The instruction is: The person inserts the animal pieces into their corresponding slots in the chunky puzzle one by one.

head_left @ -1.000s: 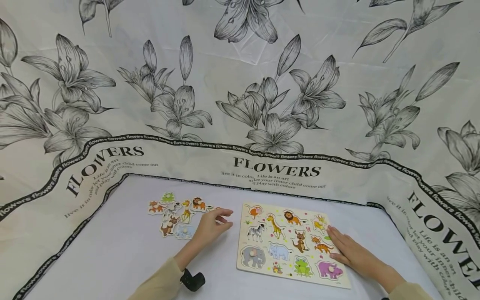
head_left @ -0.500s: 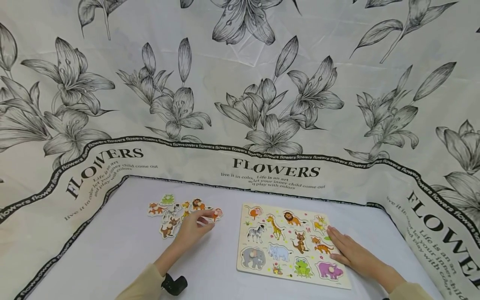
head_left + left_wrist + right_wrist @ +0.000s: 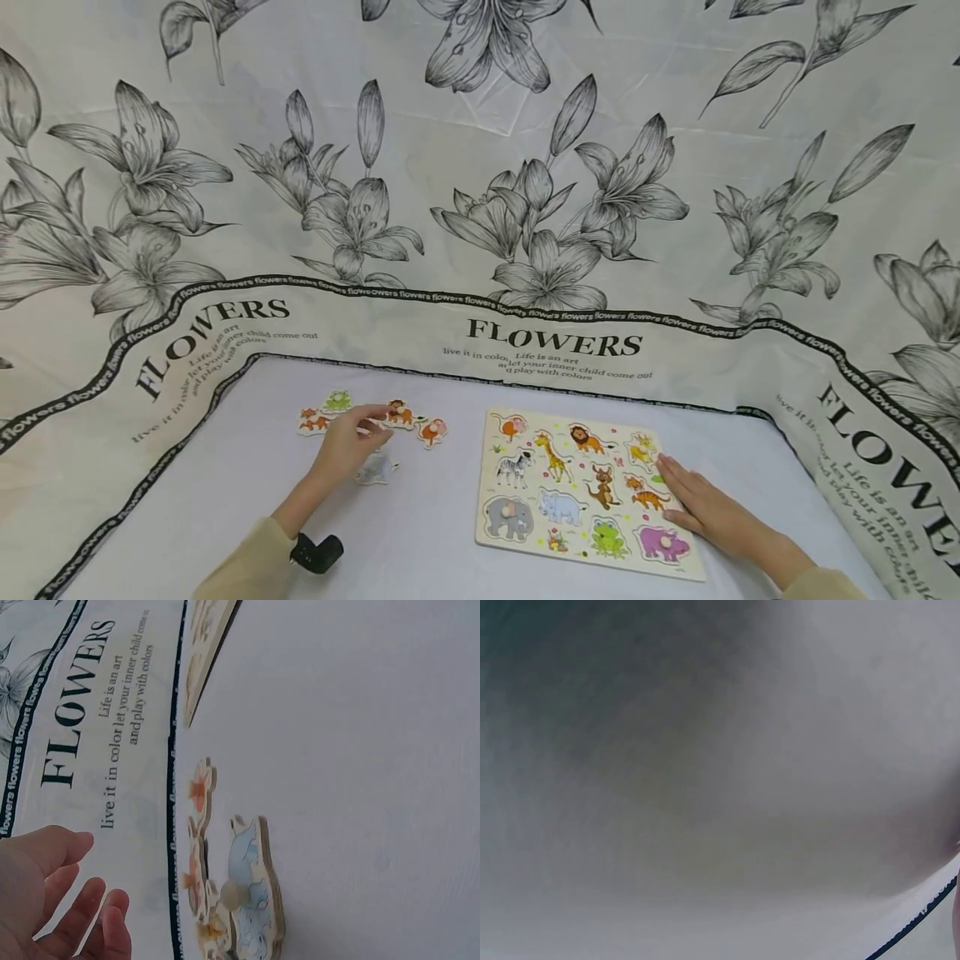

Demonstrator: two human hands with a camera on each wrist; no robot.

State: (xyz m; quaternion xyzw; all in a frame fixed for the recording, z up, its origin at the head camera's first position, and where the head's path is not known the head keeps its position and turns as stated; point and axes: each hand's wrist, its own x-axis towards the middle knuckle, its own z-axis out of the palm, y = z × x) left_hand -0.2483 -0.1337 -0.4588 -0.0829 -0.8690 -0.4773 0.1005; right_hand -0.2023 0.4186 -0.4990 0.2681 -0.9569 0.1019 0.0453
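My left hand (image 3: 345, 442) hovers over loose wooden animal pieces, fingers loosely bent and thumb apart; the left wrist view shows this hand (image 3: 67, 900) holding nothing. Around it lie a frog piece (image 3: 337, 402), a tiger piece (image 3: 312, 420), a lion piece (image 3: 400, 412), a monkey piece (image 3: 432, 431) and a blue rhino piece (image 3: 372, 468) with a knob. Other pieces are hidden beneath the hand. My right hand (image 3: 712, 508) rests flat-fingered on the right edge of the wooden puzzle board (image 3: 491, 482). A grey elephant piece (image 3: 507, 518) and a purple hippo piece (image 3: 663, 543) sit in the board.
A white cloth (image 3: 420, 533) covers the table. Behind and at both sides stands a flower-printed curtain (image 3: 405, 333) with a black border. A black wrist camera mount (image 3: 318, 553) hangs under the left forearm. The right wrist view is mostly blurred.
My left hand has moved leftward from beside the board to above the pieces, uncovering the monkey and then the blue rhino piece. The right hand and the board have stayed put.
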